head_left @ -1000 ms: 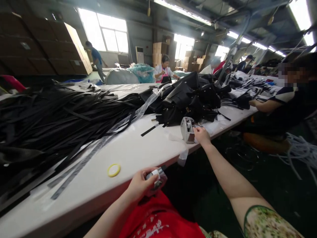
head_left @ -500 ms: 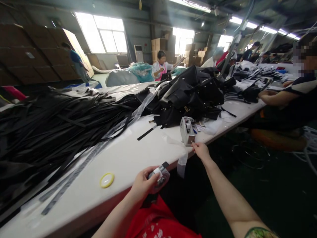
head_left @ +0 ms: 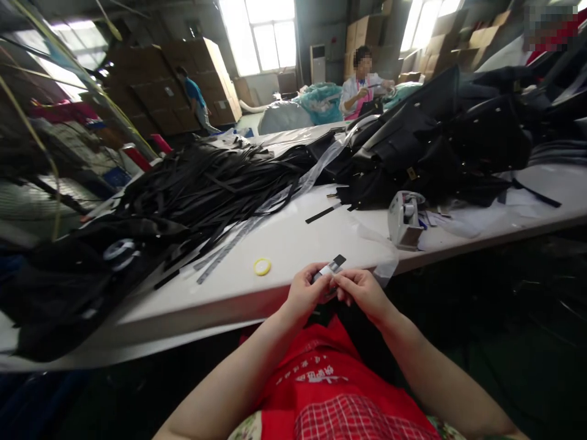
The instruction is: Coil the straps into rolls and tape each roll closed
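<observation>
In front of my red apron, my left hand (head_left: 309, 287) is closed around a small folded black strap (head_left: 338, 261) with a pale, shiny wrap across it. My right hand (head_left: 360, 288) is at the strap's near side. Its thumb and fingers are pinched together, and what lies between them is too small to make out. Forward and to the right, a metal tape dispenser (head_left: 404, 223) stands near the table edge, apart from both hands. A yellow ring (head_left: 262, 266) lies on the white table (head_left: 279, 244) to the left.
Long black straps (head_left: 215, 183) lie heaped on the left. Black bags (head_left: 440, 140) are piled behind the dispenser. Clear plastic film (head_left: 387, 263) hangs over the table's edge. Across the table a person (head_left: 364, 85) works, and another person (head_left: 195, 98) is beside stacked cartons (head_left: 151, 91).
My right hand has left the tape dispenser and come to the strap in my left hand. The view has swung left. The dispenser and yellow ring stay in place on the table.
</observation>
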